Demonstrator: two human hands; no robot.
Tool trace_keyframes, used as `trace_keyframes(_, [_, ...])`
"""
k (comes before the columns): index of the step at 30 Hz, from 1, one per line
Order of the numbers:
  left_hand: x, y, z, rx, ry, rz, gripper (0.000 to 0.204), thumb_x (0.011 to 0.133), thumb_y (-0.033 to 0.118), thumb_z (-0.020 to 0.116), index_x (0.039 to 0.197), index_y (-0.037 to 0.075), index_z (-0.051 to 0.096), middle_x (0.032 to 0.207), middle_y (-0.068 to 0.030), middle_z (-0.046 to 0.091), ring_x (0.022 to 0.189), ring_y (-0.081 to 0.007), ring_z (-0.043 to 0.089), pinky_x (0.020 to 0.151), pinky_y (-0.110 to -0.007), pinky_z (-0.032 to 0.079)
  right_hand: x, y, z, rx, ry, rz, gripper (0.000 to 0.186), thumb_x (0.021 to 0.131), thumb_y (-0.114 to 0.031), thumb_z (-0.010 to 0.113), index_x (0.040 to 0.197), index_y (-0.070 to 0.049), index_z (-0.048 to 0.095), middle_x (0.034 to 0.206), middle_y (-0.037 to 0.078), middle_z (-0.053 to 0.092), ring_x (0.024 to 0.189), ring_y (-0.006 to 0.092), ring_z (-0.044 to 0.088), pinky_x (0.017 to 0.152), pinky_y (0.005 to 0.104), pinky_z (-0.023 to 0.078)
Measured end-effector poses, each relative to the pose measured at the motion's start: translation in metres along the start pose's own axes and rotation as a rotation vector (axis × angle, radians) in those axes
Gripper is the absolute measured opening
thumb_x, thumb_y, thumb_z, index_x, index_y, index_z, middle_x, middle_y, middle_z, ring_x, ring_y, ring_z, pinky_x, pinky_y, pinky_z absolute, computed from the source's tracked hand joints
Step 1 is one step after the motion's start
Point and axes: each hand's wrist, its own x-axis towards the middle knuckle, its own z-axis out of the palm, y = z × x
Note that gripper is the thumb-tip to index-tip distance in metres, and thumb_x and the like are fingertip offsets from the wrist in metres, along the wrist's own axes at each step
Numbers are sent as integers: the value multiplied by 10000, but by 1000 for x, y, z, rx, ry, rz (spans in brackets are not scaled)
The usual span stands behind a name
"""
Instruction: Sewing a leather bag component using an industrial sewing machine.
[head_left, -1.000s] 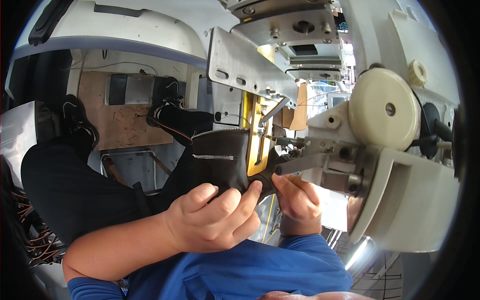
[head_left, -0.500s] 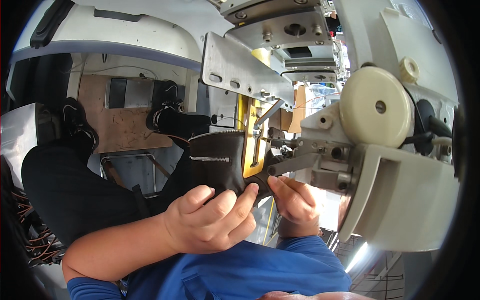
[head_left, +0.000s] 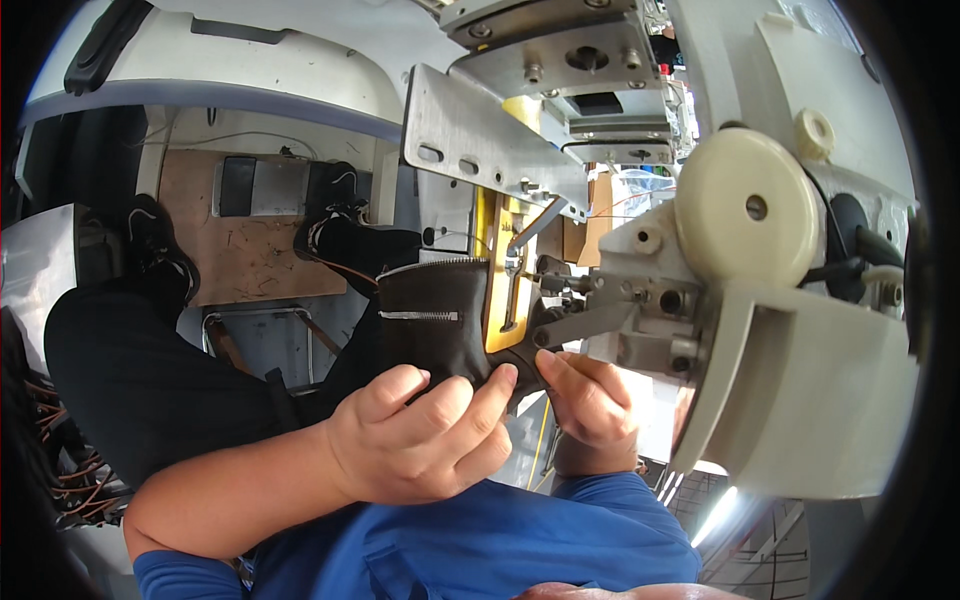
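A dark brown, leather-like piece (head_left: 430, 290) hangs beneath a yellow slotted metal plate (head_left: 507, 300). Metal zip teeth run along its upper edge, and a short silver strip crosses its face. My left hand (head_left: 425, 435) is closed on its lower part, fingers curled and the index fingertip pressed near the plate's lower end. Close beside it, my right hand (head_left: 595, 402) pinches the same piece between thumb and finger. Just above the right hand is a metal lever arm (head_left: 590, 328) of the machine. The fingers hide the piece's lower edge.
A slotted steel bracket (head_left: 490, 145) juts out above the piece. At right stand a cream disc (head_left: 745, 205) and a beige machine housing (head_left: 800, 390). My feet rest near a brown board (head_left: 250, 270) with a pedal. Cables (head_left: 75, 470) bunch at lower left.
Both hands keep their grip on the leather-like piece almost unmoved. The machine parts at right sit very slightly further left and higher in the picture.
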Motion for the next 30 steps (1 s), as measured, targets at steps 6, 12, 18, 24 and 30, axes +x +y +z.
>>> trace_keyframes(6, [15, -4, -21, -174, 47, -149, 252, 801, 278, 768, 729, 143, 568, 821, -17, 622, 750, -192, 518, 673, -344, 376, -14, 20, 8, 753, 136, 270, 426, 672, -146, 817, 1030, 56, 706, 944, 181, 713, 851, 213, 685, 764, 320, 533])
trace_keyframes(12, [29, 0, -26, -402, -185, -726, 403, 798, 268, 806, 572, 78, 530, 551, -84, 527, 560, -280, 526, 560, -393, 402, -18, 42, 54, 1233, -182, 723, 175, 978, -115, 594, 828, -26, 604, 769, -41, 544, 718, 58, 448, 669, 229, 362])
trace_keyframes(18, [28, 22, -26, -474, -308, -1017, 345, 876, 176, 761, 634, -4, 592, 542, -15, 540, 519, -55, 435, 493, -276, 353, -30, 24, 80, 1631, -144, 757, 364, 995, -229, 647, 690, -112, 485, 646, -90, 435, 612, 20, 342, 549, 229, 286])
trace_keyframes(24, [29, 28, -26, -462, -346, -1046, 380, 914, 182, 736, 614, 23, 564, 544, 57, 480, 540, -22, 355, 479, -253, 294, -34, 25, 85, 1684, -52, 626, 366, 1005, -236, 638, 693, -106, 497, 663, -102, 425, 635, 14, 332, 552, 234, 280])
trace_keyframes(30, [25, 33, -23, -300, -409, -1012, 478, 900, 271, 783, 578, 17, 538, 518, 54, 470, 523, -22, 374, 456, -248, 306, -41, 23, 82, 1586, -68, 652, 425, 974, -250, 682, 637, -71, 495, 598, -83, 412, 595, 22, 334, 507, 257, 289])
